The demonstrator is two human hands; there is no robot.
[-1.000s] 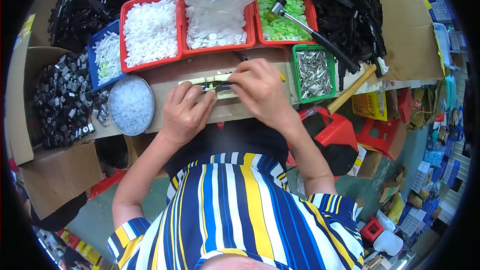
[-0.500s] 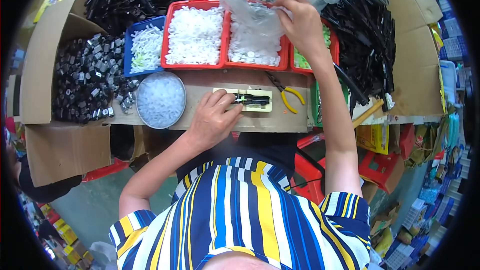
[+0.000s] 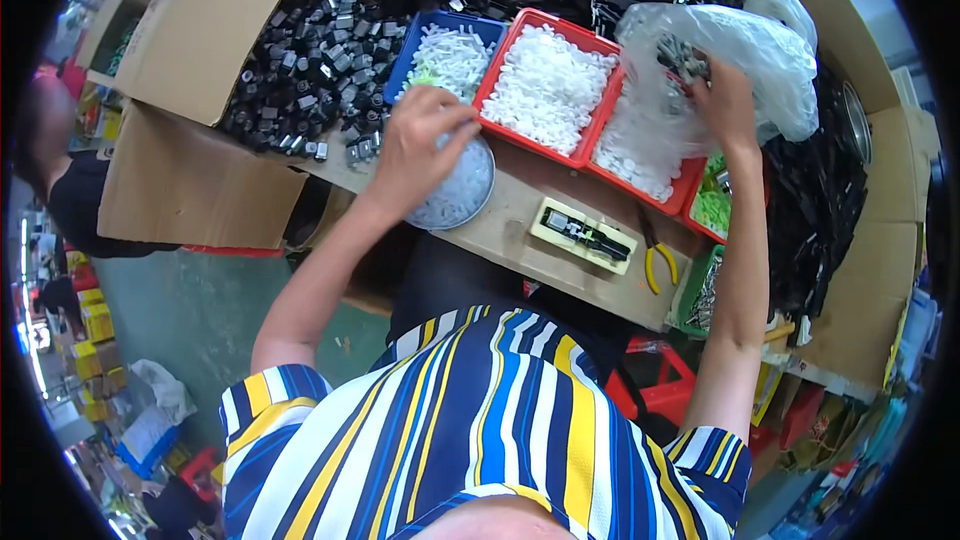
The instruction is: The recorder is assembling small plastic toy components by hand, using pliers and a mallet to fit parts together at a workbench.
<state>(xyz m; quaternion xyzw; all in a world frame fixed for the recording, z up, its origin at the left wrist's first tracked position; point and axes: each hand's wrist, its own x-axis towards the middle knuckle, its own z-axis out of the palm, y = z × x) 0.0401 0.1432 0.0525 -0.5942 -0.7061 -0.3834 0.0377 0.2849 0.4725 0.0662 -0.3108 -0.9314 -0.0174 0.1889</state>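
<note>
The head view is showing both hands away from the small assembly on the bench edge, where a moment ago the left hand was pressing on it. That cream block with its black part is now lying untouched on the bare wooden bench, just left of the yellow-handled pliers. The left hand is now dipping its fingertips, bunched together as if pinching, into the round dish of small white pieces; whether a piece is actually between them is impossible to tell. This reads as a fetching step: both hands seem to be gathering fresh parts for the block.

Farther out, the right hand is staying at the clear plastic bag, as it was half a second ago, its fingers curled into the bag's contents of grey metal parts. What they are gripping is hidden behind the hand and the crinkled film.

Behind the dish, the blue bin of white clips and the red bin of white pieces are sitting side by side. The green bins at the right are mostly hidden by the right forearm. The open cardboard box of black parts and the black heap beyond it are too jumbled to make out singly.
</note>
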